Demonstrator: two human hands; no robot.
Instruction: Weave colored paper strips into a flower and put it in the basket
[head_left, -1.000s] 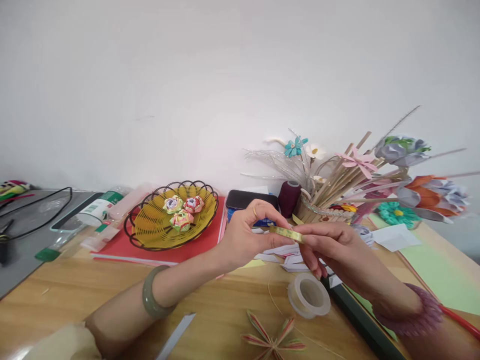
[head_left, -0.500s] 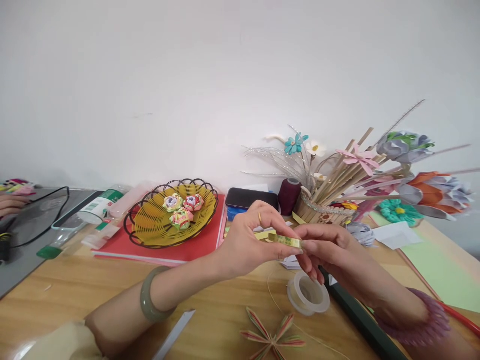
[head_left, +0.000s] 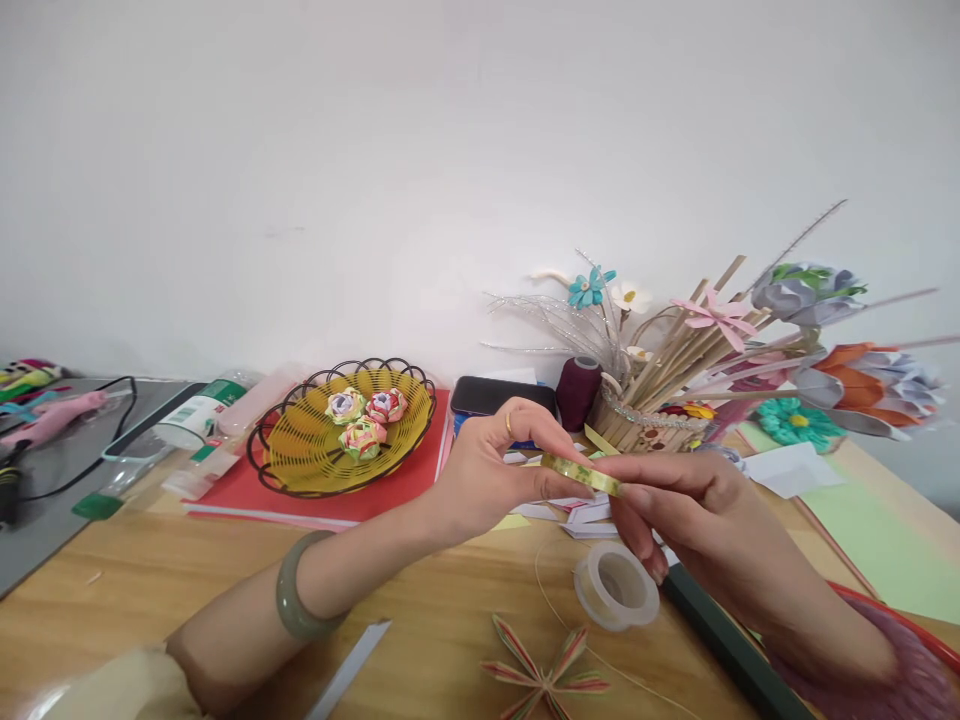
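My left hand [head_left: 480,475] pinches a small, narrow roll of yellowish-green tape [head_left: 579,474] between thumb and fingers, above the table. At the roll's right edge, my right hand [head_left: 694,505] closes its thumb and index finger; the other fingers curl underneath. Below the hands lies a white plastic spool [head_left: 616,587], with a thin thread [head_left: 559,605] on the wood near it. Closer to me rests a folded paper flower [head_left: 544,677] with narrow red and green striped petals, partly cut off by the lower frame edge.
A yellow woven basket [head_left: 300,440] holding paper flowers stands on a red folder [head_left: 225,492]. Behind my hands are a phone [head_left: 499,396], a maroon thread cone [head_left: 579,393] and a wooden flower pot [head_left: 652,432]. A dark green bar [head_left: 731,640] lies at right, a paper strip [head_left: 349,670] near my left forearm.
The roll has tilted and shows more of its patterned face. My right hand has shifted slightly right and down. Another person's hand at the far left has left the view, uncovering a pink item.
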